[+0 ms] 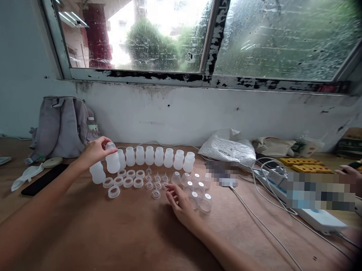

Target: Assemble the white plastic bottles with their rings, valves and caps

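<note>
Nearest the camera, brown tabletop (128, 245) is crossed by two bare forearms reaching inward from the lower edge. By the left hand (100, 150), one frosted baby bottle (113, 163) is pinched at its top between thumb and fingers, so that the body hangs below the grip; whether its base is touching the table cannot be told. Its long axis is near vertical, with the top pointed up and tipped slightly to the left. It is placed at the left end of a curved row, between the leftmost standing bottle (97, 173) and the next bottles (140, 155). Translucent collar rings (114, 192) are laid just in front. The right hand (180, 202) is held low, its fingers loosely spread and slightly curled, beside clear silicone nipples (156, 194) on its left and transparent dome caps (204, 204) on its right. Farther left, a grey backpack (61, 126) is stood against the wall.
</note>
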The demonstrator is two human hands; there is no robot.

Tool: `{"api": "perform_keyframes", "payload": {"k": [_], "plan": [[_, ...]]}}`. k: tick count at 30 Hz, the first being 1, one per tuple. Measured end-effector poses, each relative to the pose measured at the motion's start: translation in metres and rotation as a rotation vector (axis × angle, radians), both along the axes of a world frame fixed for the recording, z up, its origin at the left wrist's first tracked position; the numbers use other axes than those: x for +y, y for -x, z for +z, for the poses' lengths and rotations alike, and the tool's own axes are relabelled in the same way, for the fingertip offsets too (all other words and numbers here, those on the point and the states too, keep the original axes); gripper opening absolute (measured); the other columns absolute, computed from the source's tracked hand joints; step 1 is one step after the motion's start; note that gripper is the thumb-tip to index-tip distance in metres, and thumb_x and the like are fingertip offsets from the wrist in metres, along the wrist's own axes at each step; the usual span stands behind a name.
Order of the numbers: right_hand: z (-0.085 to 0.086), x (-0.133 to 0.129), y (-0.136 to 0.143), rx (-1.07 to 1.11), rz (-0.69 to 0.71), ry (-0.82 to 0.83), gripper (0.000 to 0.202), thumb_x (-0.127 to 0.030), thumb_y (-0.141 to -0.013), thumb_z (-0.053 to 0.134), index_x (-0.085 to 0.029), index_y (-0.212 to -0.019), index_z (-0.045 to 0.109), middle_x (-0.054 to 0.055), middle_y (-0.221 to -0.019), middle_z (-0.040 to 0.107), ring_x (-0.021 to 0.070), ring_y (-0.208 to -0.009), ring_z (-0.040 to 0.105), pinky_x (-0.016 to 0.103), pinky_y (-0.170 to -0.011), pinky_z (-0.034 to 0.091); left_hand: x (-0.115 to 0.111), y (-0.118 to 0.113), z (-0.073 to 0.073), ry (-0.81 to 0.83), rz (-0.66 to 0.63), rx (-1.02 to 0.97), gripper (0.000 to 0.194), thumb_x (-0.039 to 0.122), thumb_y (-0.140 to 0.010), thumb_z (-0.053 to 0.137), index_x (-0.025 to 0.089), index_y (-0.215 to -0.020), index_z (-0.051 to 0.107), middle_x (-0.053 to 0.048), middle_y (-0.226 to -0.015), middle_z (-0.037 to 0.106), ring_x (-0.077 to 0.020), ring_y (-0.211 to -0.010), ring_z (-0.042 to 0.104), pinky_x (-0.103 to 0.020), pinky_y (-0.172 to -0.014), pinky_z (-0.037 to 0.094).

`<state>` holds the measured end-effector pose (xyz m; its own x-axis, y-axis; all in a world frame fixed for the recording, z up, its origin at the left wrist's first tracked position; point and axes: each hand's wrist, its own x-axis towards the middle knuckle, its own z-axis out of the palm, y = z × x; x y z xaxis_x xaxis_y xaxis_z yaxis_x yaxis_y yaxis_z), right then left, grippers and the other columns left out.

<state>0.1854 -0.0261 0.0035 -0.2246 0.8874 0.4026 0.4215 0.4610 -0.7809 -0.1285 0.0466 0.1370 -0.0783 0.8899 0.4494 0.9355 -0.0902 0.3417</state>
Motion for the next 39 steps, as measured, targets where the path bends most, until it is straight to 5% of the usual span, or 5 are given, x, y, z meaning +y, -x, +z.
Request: {"api": "perform_keyframes", "payload": {"k": [9, 24, 28, 33, 39], "plan": [[-0.004, 0.002, -0.002, -0.068, -0.001, -0.057, 0.024, -0.035, -0.087, 0.037, -0.019, -0.093, 0.055, 0.005, -0.083, 0.055, 0.0124, -0.065, 0.052, 0.024, -0.058, 0.046, 0.029, 0.027, -0.036, 0.164, 0.17, 0.188, 0.049, 0.053, -0.067, 0.051, 0.017, -0.099, 0.051, -0.012, -0.1, 0.062, -0.0297, -0.092, 0.057, -0.033, -0.071, 0.042], [-0.006, 0.003, -0.001, -0.109, 0.014, -0.075, 0.024, -0.034, -0.088, 0.036, -0.019, -0.092, 0.054, 0.005, -0.083, 0.056, 0.014, -0.067, 0.053, 0.028, -0.064, 0.046, 0.023, 0.022, -0.035, 0.185, 0.182, 0.26, 0.051, 0.057, -0.072, 0.042, 0.019, -0.105, 0.053, -0.013, -0.099, 0.063, -0.0323, -0.093, 0.056, -0.042, -0.08, 0.036], [-0.006, 0.003, -0.001, -0.098, 0.022, -0.092, 0.022, -0.032, -0.088, 0.037, -0.019, -0.093, 0.054, 0.005, -0.083, 0.056, 0.0142, -0.068, 0.053, 0.028, -0.065, 0.046, 0.018, 0.016, -0.034, 0.016, 0.179, 0.308, 0.054, 0.054, -0.073, 0.044, 0.016, -0.111, 0.049, -0.015, -0.105, 0.06, -0.0324, -0.1, 0.051, -0.041, -0.083, 0.034], [-0.012, 0.005, 0.002, -0.114, 0.044, -0.148, 0.016, -0.027, -0.086, 0.04, -0.019, -0.092, 0.053, 0.005, -0.083, 0.056, 0.0138, -0.067, 0.053, 0.027, -0.062, 0.046, -0.006, -0.017, -0.047, -0.248, -0.081, 0.361, 0.029, 0.035, -0.082, 0.038, 0.016, -0.091, 0.058, -0.01, -0.093, 0.062, -0.0259, -0.093, 0.052, -0.036, -0.083, 0.036], [-0.019, 0.013, 0.007, -0.239, 0.057, -0.189, 0.014, -0.02, -0.083, 0.044, -0.02, -0.095, 0.051, 0.005, -0.087, 0.054, 0.014, -0.07, 0.054, 0.026, -0.063, 0.045, -0.036, -0.062, -0.105, -0.15, -0.427, 0.381, 0.018, 0.027, -0.081, 0.043, 0.019, -0.086, 0.059, -0.008, -0.089, 0.061, -0.0234, -0.088, 0.053, -0.035, -0.076, 0.042]]}}
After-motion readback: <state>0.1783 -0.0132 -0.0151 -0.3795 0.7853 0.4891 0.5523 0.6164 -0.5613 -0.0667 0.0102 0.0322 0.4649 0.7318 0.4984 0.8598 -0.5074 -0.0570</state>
